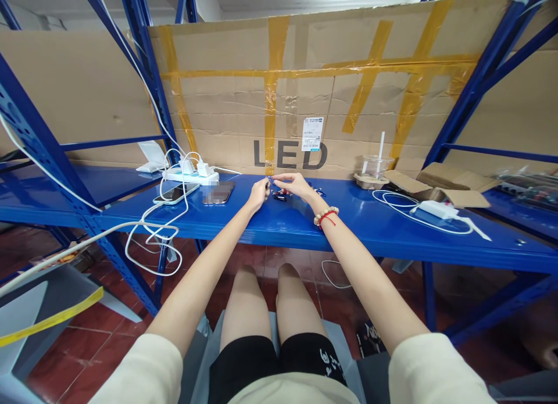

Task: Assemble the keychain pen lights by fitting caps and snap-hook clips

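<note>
Over the blue shelf top (pixel 288 229), my left hand (pixel 260 193) is closed, fingers curled around something small and dark that I cannot make out. My right hand (pixel 297 185) reaches in from the right, its fingertips drawn together at the left hand's fingertips. A tiny bluish bit shows where the two hands meet, too small to name. Beneath the right hand lies a little heap of small dark blue, red and white parts (pixel 281 195). More of these small parts (pixel 319 189) show beyond the right wrist, partly hidden by it.
Left of my hands lie two phones (pixel 176 193) and a white power strip (pixel 192 175) with trailing cables (pixel 150 241). At right stand a clear plastic cup (pixel 373 167) with a straw, an opened cardboard box (pixel 440 183) and a white adapter (pixel 438 210). Taped cardboard (pixel 226 113) walls the back.
</note>
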Tool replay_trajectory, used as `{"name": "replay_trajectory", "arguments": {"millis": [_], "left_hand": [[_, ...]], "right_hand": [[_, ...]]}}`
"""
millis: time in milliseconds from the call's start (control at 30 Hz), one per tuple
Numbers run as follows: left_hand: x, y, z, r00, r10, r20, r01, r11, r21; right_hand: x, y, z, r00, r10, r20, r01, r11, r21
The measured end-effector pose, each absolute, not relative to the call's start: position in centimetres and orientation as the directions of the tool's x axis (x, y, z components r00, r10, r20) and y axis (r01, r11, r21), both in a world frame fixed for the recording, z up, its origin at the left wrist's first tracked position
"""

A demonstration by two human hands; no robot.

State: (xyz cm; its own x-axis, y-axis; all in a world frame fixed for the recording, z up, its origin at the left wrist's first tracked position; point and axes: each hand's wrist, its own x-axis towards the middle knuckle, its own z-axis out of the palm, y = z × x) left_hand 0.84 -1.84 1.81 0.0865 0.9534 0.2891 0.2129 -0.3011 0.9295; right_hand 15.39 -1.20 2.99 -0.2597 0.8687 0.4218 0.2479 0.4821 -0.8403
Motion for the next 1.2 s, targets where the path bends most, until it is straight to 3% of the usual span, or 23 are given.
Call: {"name": "replay_trajectory", "arguments": {"millis": [100,233,800,1200], "left_hand": [[1.0,-2.5,2.0,0.191,0.963,0.192,-0.013,-0.193,0.981],[1.1,-2.6,2.0,0.211,0.958,0.193,-0.082,-0.179,0.98],[1.2,-2.5,1.9,0.334,0.926,0.176,-0.037,-0.173,0.984],[1.0,-0.4,0.2,0.308,0.854,0.419,0.036,-0.451,0.892]], "right_hand": [[15.2,-1.8,3.3,-0.289,0.853,0.435,0.251,0.506,-0.825],[15.0,-2.1,3.4,-0.28,0.86,0.427,0.24,0.494,-0.836],[15.4,-1.3,3.1,-0.361,0.839,0.408,0.226,0.503,-0.834],[15.6,-0.5,2.3,-0.33,0.823,0.462,0.235,0.546,-0.804]]}}
